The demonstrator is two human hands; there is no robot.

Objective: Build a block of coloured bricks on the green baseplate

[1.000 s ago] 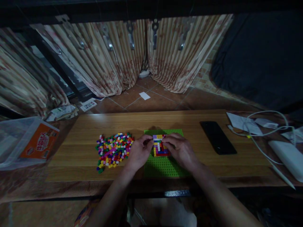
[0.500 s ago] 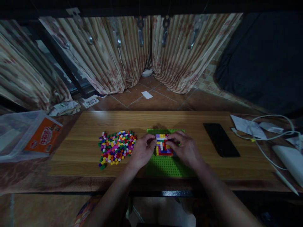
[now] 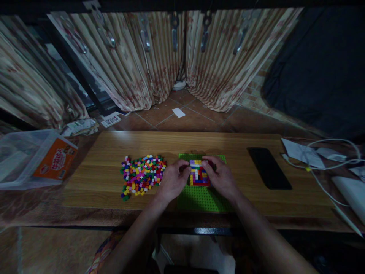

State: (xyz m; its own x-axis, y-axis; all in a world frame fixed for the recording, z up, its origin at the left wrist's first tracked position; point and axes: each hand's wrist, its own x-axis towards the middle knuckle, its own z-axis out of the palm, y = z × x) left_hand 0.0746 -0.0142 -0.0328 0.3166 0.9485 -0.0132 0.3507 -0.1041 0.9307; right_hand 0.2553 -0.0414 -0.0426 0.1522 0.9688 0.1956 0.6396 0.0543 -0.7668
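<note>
A green studded baseplate [image 3: 203, 199] lies on the wooden board, and on its far half sits a square patch of small coloured building bricks [image 3: 199, 173] in white, red, blue, yellow and purple. My left hand [image 3: 174, 178] is at the patch's left edge, thumb and forefinger pinched together; whatever they hold is hidden. At the right edge is my right hand [image 3: 221, 176], its forefinger reaching over the far right corner and its thumb apart below it, with nothing visible between them. Left of my left hand spreads a loose pile of small coloured bricks [image 3: 142, 175].
The wooden board [image 3: 94, 167] also carries a black phone [image 3: 269, 167] at right. Beyond it lie papers, white cables [image 3: 330, 140] and a white device [image 3: 349, 198]. A clear plastic box [image 3: 23, 160] with an orange label stands at far left. Curtains hang behind.
The right hand's thumb and forefinger have spread and shifted off the patch's top right area. The left hand stays pinched at the left edge. The whole view has shifted slightly.
</note>
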